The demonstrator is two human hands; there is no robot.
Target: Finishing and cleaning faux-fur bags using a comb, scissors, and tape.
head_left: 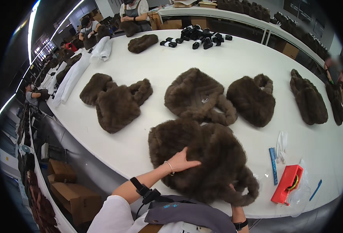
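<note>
In front of me, at the table's near edge, lies a large brown furry bag (pixel 214 155) with a looped handle at its lower right. My left hand (pixel 182 161) rests on its left part, thumb and forefinger spread apart; the other fingers are lost in the fur. At the lower right, my right hand (pixel 233 193) reaches in beside the handle loop. Fur covers most of that hand, and its grip is hidden. Touching the far side of this bag is another furry bag (pixel 194 93) with a small shiny piece on it.
More furry bags (pixel 119 108) lie left and right (pixel 251 101). At right are a red tape dispenser (pixel 288 184), a blue ruler (pixel 273 165), a white cloth (pixel 281 145) and a blue pen-like stick (pixel 315 189). Black bundles (pixel 206 37) sit at the far side. Co-workers stand beyond.
</note>
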